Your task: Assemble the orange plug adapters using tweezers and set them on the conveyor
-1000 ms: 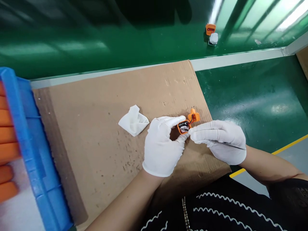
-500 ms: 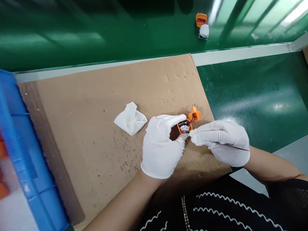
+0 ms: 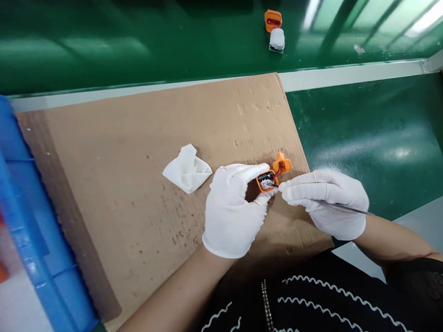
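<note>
Through my camera, the left hand (image 3: 235, 210) grips an orange housing (image 3: 259, 185) — black and whitish parts (image 3: 266, 179) inside — the right hand (image 3: 327, 200) pinching a metal tool (image 3: 349, 209).

White gloves (image 3: 231, 214), black top (image 3: 311, 295), perhaps lace-sleeved

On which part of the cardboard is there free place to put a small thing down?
The widest free patch of cardboard lies between the blue bin and the white cloth, bare but for specks; another lies between the cloth and the pale rail. Right of the cloth it is crowded: left hand, orange housing, right hand with slim tool.
</note>
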Tool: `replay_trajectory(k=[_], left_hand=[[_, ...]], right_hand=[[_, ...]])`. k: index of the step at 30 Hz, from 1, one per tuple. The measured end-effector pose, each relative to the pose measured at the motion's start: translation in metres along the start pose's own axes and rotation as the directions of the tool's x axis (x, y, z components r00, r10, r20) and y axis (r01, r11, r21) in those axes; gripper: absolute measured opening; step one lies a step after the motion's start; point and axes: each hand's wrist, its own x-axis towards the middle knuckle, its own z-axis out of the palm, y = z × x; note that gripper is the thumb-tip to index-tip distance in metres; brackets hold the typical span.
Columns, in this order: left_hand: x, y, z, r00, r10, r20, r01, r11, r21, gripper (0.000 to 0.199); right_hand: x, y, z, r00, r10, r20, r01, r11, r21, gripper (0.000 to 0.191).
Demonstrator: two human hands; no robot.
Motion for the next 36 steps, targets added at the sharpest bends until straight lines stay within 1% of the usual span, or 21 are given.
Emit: replay_trajectory(k=[4,6,9,12,17,20,23,27,33,36], left_hand=[[0.0,0.001,0.0,1.0,-0.011,0.02,0.011,1.0,-0.001,0.039],[0.0,0.0,0.0,1.0,-0.007,0.018,0.007,1.0,-0.008,0.038],[0.0,0.0,0.0,1.0,0.0,0.009,0.0,1.0,-0.023,0.037],[0.0,0.0,-0.001,1.0,0.007,0.004,-0.007,1.0,-0.025,0.038],[0.001,0.001,-0.001,1.0,-0.001,0.015,0.001,1.0,-0.013,0.037],[0.001,0.001,-0.001,1.0,0.003,0.018,-0.003,1.0,-0.012,0.037],[0.0,0.001,-0.002,1.0,0.007,0.013,-0.007,1.0,-0.013,0.035],[0.0,0.003,-0.003,0.999,0.047,0.026,-0.047,0.999,-0.009,0.031],[-0.003,0.004,-0.003,0.998,0.065,0.023,-0.065,0.998,0.013,0.032],[-0.004,0.004,-0.003,0.998,0.061,0.02,-0.061,0.998,0.015,0.034]], right_hand=[[0.0,0.0,-0.001,0.999,0.015,0.029,-0.014,1.0,-0.016,0.039],[0.001,-0.002,-0.001,1.0,0.017,0.026,-0.017,1.0,-0.006,0.039],[0.002,-0.003,-0.002,0.999,0.001,0.035,0.0,1.0,-0.024,0.04],[0.002,-0.005,-0.002,0.997,-0.008,0.074,0.011,0.999,-0.037,0.041],[0.004,-0.007,-0.003,0.999,-0.023,0.034,0.025,0.998,-0.065,0.044],[0.007,-0.009,-0.003,0.999,-0.02,0.037,0.023,0.995,-0.097,0.041],[0.01,-0.01,-0.003,0.999,-0.026,0.041,0.029,0.996,-0.081,0.03],[0.011,-0.01,-0.003,1.0,-0.013,-0.012,0.012,0.996,-0.092,0.019],[0.01,-0.008,-0.003,0.999,-0.045,0.006,0.045,0.994,-0.103,0.019],[0.01,-0.008,-0.003,0.999,-0.047,0.026,0.05,0.989,-0.141,0.021]])
